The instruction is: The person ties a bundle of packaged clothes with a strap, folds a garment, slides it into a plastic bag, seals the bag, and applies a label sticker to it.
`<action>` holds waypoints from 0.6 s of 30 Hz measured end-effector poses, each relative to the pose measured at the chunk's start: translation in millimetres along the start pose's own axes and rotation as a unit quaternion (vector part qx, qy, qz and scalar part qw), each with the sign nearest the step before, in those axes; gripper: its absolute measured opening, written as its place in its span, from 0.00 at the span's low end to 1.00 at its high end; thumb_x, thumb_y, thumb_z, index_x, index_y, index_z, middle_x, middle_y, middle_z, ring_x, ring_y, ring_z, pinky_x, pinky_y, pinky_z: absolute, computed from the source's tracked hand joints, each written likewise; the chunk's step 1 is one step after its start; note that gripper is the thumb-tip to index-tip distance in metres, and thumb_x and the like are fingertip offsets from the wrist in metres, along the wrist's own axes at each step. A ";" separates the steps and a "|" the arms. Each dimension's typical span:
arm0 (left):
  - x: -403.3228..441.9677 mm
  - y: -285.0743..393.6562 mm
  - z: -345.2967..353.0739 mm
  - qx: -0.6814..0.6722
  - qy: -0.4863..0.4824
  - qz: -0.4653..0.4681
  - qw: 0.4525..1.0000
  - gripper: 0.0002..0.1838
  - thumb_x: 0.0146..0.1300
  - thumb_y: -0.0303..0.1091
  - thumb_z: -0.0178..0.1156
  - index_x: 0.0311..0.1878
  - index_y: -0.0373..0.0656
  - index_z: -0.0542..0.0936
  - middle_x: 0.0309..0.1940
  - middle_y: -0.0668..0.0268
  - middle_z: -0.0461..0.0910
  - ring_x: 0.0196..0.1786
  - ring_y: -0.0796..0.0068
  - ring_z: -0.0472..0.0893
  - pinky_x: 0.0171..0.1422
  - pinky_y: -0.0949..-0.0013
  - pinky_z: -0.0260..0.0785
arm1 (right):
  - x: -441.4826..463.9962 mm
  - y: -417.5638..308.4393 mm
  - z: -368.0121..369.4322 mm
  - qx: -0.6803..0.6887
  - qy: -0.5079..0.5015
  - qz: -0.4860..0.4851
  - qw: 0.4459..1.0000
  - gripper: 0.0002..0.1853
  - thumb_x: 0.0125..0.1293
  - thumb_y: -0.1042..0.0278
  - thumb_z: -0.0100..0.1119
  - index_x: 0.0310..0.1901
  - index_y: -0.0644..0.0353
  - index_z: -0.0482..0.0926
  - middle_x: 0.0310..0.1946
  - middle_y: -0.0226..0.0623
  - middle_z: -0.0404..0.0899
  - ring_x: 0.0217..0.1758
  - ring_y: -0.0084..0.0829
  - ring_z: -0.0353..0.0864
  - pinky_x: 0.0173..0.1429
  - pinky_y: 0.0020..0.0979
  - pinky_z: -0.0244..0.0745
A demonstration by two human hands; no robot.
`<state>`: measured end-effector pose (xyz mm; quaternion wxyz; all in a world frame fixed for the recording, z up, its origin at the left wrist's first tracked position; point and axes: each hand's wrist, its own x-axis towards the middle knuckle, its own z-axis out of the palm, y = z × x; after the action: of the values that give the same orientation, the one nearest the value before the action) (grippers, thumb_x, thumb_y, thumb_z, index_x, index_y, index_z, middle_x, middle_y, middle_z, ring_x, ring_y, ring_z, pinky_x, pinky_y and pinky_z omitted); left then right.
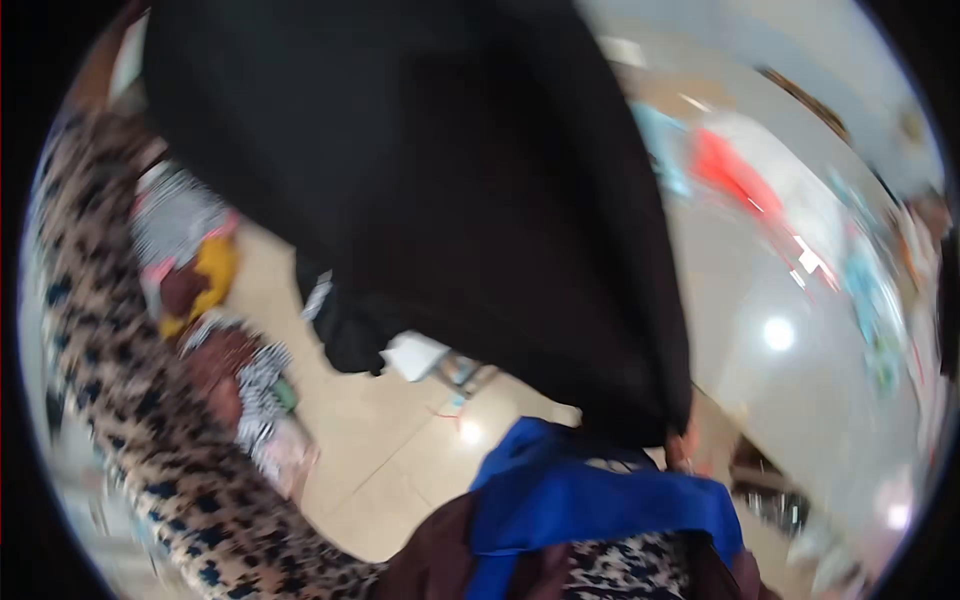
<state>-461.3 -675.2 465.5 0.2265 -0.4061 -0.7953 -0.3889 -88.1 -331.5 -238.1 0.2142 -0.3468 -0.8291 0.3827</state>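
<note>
A large black cloth (450,200) is spread across the upper middle of the head view, with a bunched part and a small white patch at its lower left. At its lower right corner, my right hand (682,445) shows only in part, its fingers closed on the black cloth. My left arm, in a leopard-print sleeve (130,380), reaches up the left side to the cloth's upper left edge. Blur and the cloth keep the fingers of my left hand from being made out. Blue fabric (600,495) lies over my front.
Clothes in heaps (225,370) lie on the tiled floor (370,430) at the left. A pale table (750,290) at the right bears red, white and light blue items, blurred. A small white-topped stool (415,357) stands beyond the cloth's lower edge.
</note>
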 end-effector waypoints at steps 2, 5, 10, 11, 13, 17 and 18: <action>-33.1 6.2 53.1 0.016 -0.064 -0.022 0.998 0.23 0.59 0.38 0.67 0.54 0.36 0.77 0.42 0.59 0.81 0.44 0.69 0.81 0.51 0.68 0.73 | -12.2 13.4 -34.8 -0.054 -0.009 0.070 0.996 0.11 0.49 0.72 0.57 0.35 0.63 0.81 0.36 0.45 0.76 0.41 0.49 0.76 0.48 0.41 0.72; -39.8 -34.1 90.6 -0.035 -0.114 -0.060 0.991 0.26 0.58 0.39 0.67 0.57 0.35 0.75 0.45 0.58 0.80 0.47 0.68 0.80 0.54 0.66 0.72 | -45.6 55.6 -70.9 -0.133 0.152 0.015 0.979 0.09 0.46 0.70 0.57 0.30 0.63 0.80 0.35 0.43 0.74 0.41 0.45 0.74 0.50 0.39 0.70; -32.7 -151.3 137.1 -0.109 -0.094 -0.222 0.964 0.31 0.58 0.39 0.68 0.62 0.34 0.72 0.51 0.56 0.79 0.52 0.65 0.79 0.59 0.63 0.71 | -59.6 123.6 -164.8 -0.104 0.315 0.037 0.943 0.08 0.46 0.69 0.55 0.29 0.62 0.78 0.40 0.42 0.76 0.45 0.44 0.75 0.52 0.37 0.69; -31.1 -190.8 150.7 -0.100 -0.071 -0.244 0.962 0.33 0.57 0.42 0.68 0.62 0.35 0.72 0.51 0.58 0.79 0.52 0.67 0.80 0.57 0.66 0.72 | -54.6 122.2 -193.8 -0.106 0.341 0.038 0.933 0.08 0.46 0.70 0.55 0.29 0.61 0.78 0.39 0.43 0.77 0.45 0.42 0.76 0.52 0.36 0.69; -51.1 -270.0 188.2 -0.152 -0.066 -0.289 0.943 0.42 0.56 0.47 0.69 0.69 0.37 0.63 0.57 0.59 0.75 0.57 0.68 0.76 0.60 0.66 0.69 | -49.6 149.7 -254.7 -0.097 0.337 0.108 0.930 0.15 0.51 0.78 0.43 0.36 0.65 0.80 0.34 0.45 0.79 0.41 0.45 0.78 0.55 0.36 0.72; -97.3 -210.8 303.7 -0.291 -0.232 -0.439 0.818 0.21 0.57 0.39 0.69 0.50 0.39 0.77 0.43 0.63 0.81 0.44 0.73 0.82 0.48 0.69 0.75 | 10.1 263.5 -417.7 -0.627 0.019 0.160 0.762 0.10 0.57 0.73 0.50 0.31 0.68 0.80 0.32 0.54 0.81 0.34 0.53 0.79 0.39 0.49 0.73; -105.2 -240.3 326.6 -0.260 -0.242 -0.474 0.805 0.21 0.57 0.38 0.69 0.51 0.37 0.77 0.43 0.62 0.81 0.43 0.72 0.82 0.46 0.70 0.76 | 31.1 260.6 -439.8 -0.583 0.067 0.034 0.809 0.07 0.54 0.74 0.51 0.24 0.65 0.79 0.28 0.53 0.79 0.32 0.50 0.79 0.37 0.46 0.74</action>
<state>-613.7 -550.9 95.6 -0.3003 -0.1029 -0.7870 -0.5291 271.2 26.9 -168.8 0.0141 -0.4595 -0.8676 -0.1894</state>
